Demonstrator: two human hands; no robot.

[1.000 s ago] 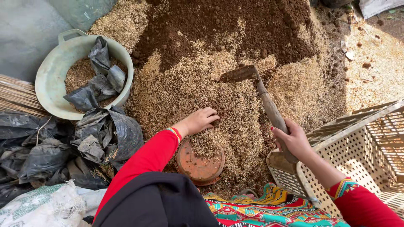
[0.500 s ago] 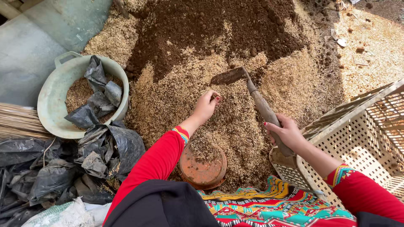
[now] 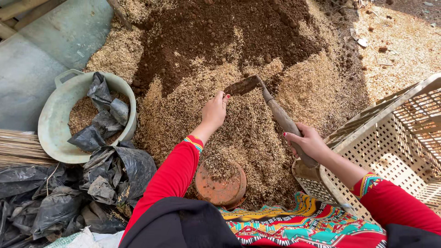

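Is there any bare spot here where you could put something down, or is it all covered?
Bare ground shows at top left, the grey slab above the basin, and at top right, the sandy patch beyond the basket. Elsewhere it is crowded: husk heap and soil in the middle, black bags lower left, pot near the lap.
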